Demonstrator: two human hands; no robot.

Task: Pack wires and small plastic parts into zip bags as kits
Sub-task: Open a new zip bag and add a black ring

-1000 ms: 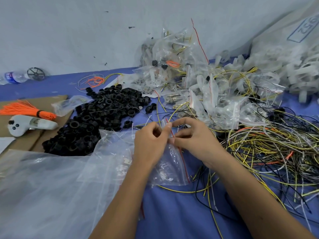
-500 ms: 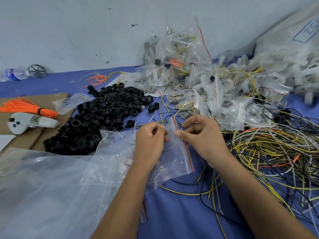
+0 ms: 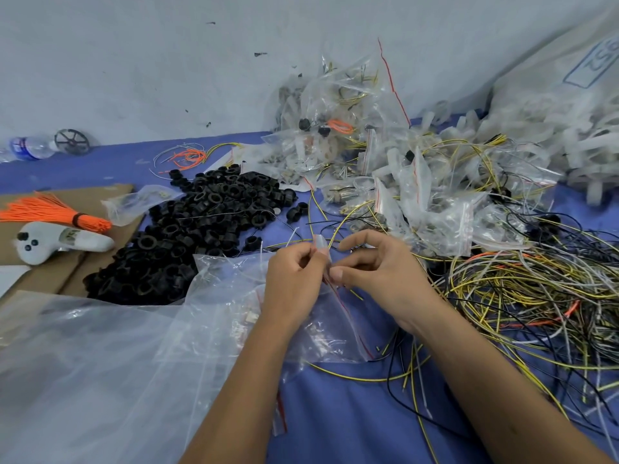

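The zip bag point(image 3: 330, 324) in hand lies at the centre of the table point(image 3: 335, 413), its red-striped mouth held up between my two hands, its body slack on the blue surface. My left hand point(image 3: 294, 279) has its fingers curled and pinches one lip of the mouth; my right hand point(image 3: 375, 266) pinches the other lip between thumb and forefinger, the remaining fingers loosely bent above. The two grips are just beside one another on the seal strip. I cannot tell whether the seal is pressed shut or being parted. Some small pale pieces seem to show through the film, but I cannot identify them.

Progress, as I judge it: a heap of filled zip bags point(image 3: 385, 169) stands beyond my hands against the wall, holding yellow wire and small parts, so many kits appear complete. Much stock is left. A pile of black plastic rings point(image 3: 201, 229) lies to the left of the hands, a loose tangle of wires point(image 3: 536, 296) to the right, and a large sack of white plastic parts point(image 3: 562, 105) in the far right corner. A large clear plastic sheet or bag point(image 3: 100, 363) covers the near left of the table.

Also noted on the left: a bundle of orange ties point(image 3: 50, 211) and a white handheld controller point(image 3: 57, 241) on cardboard, and a water bottle point(image 3: 28, 148) by the wall. The work is well short of finished.
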